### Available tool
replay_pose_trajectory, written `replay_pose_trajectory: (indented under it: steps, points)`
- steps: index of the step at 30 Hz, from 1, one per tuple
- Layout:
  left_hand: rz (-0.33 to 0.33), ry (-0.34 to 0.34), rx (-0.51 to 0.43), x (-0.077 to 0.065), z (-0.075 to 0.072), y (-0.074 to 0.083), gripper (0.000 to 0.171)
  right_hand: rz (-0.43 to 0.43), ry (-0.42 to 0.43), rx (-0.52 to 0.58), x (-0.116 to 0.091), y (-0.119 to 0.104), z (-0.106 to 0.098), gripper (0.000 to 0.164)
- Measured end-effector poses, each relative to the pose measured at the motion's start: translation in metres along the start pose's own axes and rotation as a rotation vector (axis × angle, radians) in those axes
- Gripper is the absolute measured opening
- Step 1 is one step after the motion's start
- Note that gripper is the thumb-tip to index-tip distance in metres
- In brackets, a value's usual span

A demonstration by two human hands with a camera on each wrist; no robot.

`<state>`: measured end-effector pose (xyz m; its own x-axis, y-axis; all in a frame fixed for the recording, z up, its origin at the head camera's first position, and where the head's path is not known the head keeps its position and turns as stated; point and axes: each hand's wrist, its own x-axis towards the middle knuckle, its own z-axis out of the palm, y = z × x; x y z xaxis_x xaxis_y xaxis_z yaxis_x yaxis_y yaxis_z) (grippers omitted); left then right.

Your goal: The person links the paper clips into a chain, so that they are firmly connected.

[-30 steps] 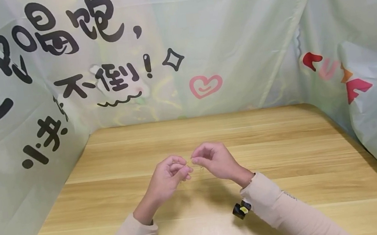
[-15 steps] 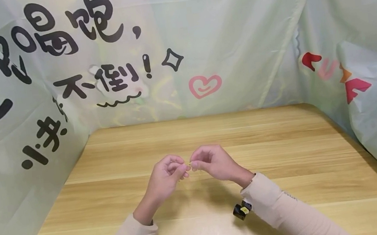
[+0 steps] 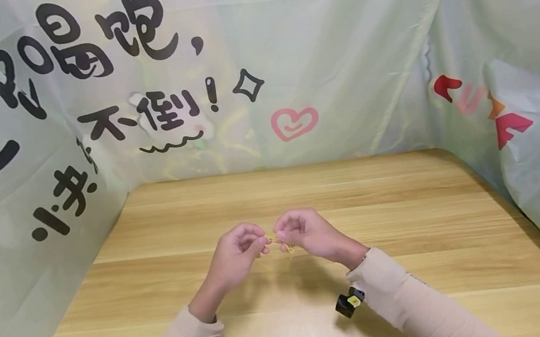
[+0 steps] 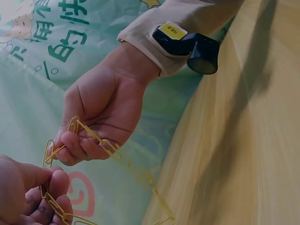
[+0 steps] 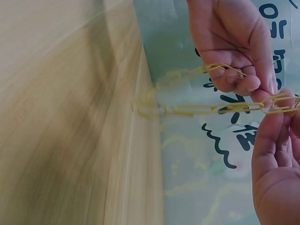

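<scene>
A chain of linked yellow paper clips (image 3: 290, 248) is held between the two hands above the table. My left hand (image 3: 232, 257) pinches one paper clip (image 4: 48, 154) between thumb and fingertips, and more of the chain trails below it in the left wrist view. Close beside it, my right hand (image 3: 316, 236) pinches another part between thumb and index finger. Several links (image 5: 229, 108) hang in a loose loop from the hands, blurred at the far end in the right wrist view. The fingertips partly hide the clips they grip.
Under the hands lies a light wooden table (image 3: 415, 280). A pale green printed cloth (image 3: 345, 41) rises behind it and along both sides. Small black cameras (image 3: 349, 302) sit on the cuffs of both beige sleeves (image 3: 385, 283).
The right hand first came in closer to the left, then shifted slightly down and right. Yellow links now show between the fingertips and hanging below the right hand. The left hand stays almost still.
</scene>
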<state>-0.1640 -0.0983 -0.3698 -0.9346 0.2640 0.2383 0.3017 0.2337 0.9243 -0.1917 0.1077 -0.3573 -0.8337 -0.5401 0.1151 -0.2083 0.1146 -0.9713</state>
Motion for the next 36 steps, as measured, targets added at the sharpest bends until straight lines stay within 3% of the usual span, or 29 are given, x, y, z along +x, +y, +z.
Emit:
replay_pose_trajectory:
  steps: [6,18,21,25,31,34,36]
  points:
    - [0.036,0.026,0.065,-0.001,-0.001,0.0,0.007,0.009,-0.045,0.047,-0.002,0.0,-0.003,0.012]
    - [0.081,0.049,0.123,-0.002,-0.01,-0.002,0.004,-0.02,-0.057,-0.061,-0.007,-0.005,-0.017,0.013]
    - [0.148,0.028,0.143,-0.003,-0.014,-0.004,0.006,-0.052,-0.119,-0.111,-0.01,-0.006,-0.022,0.015]
    - [0.306,-0.001,0.231,-0.003,-0.019,-0.006,0.013,-0.114,-0.179,-0.206,-0.013,-0.006,-0.028,0.012]
    - [0.588,0.0,0.457,0.0,-0.022,-0.006,0.019,-0.205,-0.141,-0.402,-0.019,-0.006,-0.035,0.024]
    - [0.645,-0.018,0.541,0.001,-0.022,-0.003,0.019,-0.212,-0.141,-0.491,-0.021,-0.006,-0.037,0.026]
    - [0.633,-0.043,0.582,0.001,-0.021,-0.002,0.02,-0.209,-0.152,-0.543,-0.022,-0.007,-0.039,0.027]
